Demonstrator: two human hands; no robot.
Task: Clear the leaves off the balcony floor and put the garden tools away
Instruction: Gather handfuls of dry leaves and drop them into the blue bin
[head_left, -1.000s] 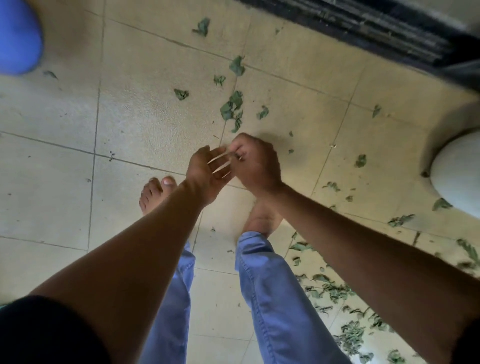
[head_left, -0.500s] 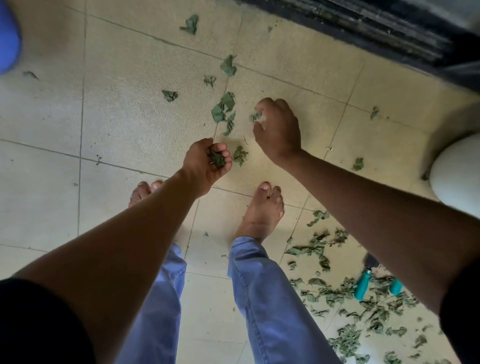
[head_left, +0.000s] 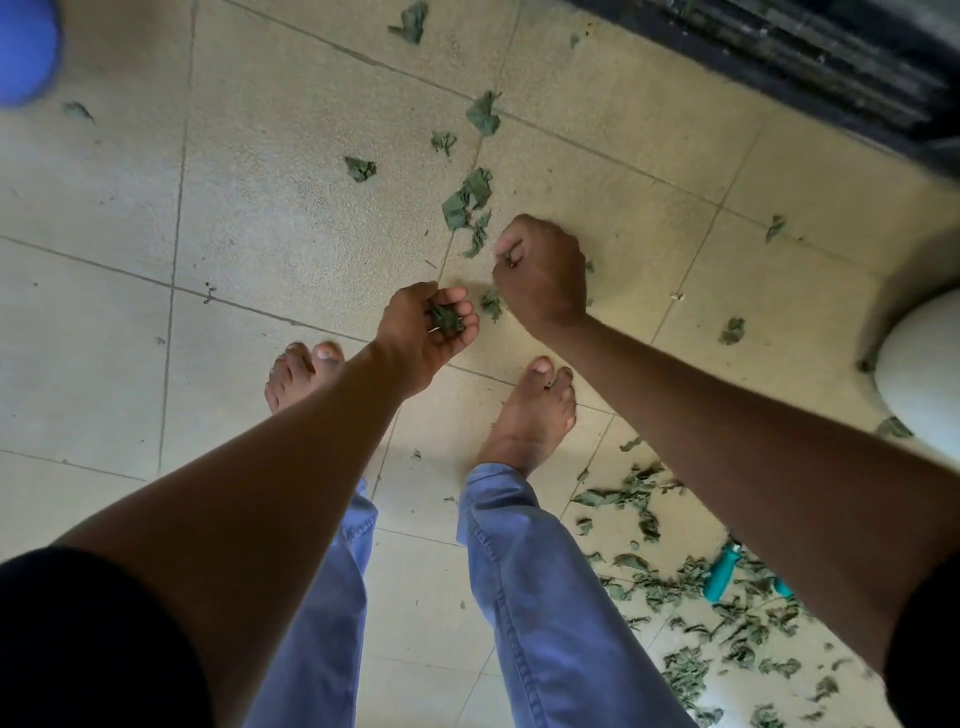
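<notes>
Your left hand (head_left: 421, 332) cups crumpled green leaves (head_left: 444, 318); your right hand (head_left: 540, 275) is fisted, contents unclear. More loose leaves (head_left: 691, 587) lie on the beige tiled floor (head_left: 260, 208) around teal-handled garden shears (head_left: 723, 571).

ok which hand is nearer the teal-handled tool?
Right. The right hand is up-frame of the teal-handled tool; the left hand, cupping leaves, is farther left.

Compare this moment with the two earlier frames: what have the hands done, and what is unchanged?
A second ago both hands met over thin pale stems. Since then they parted: the left hand now cups a clump of leaves, and the right hand, fingers curled, pinches a scrap beside the loose leaves. The feet, the leaf pile and the teal-handled tool stayed put.
</notes>
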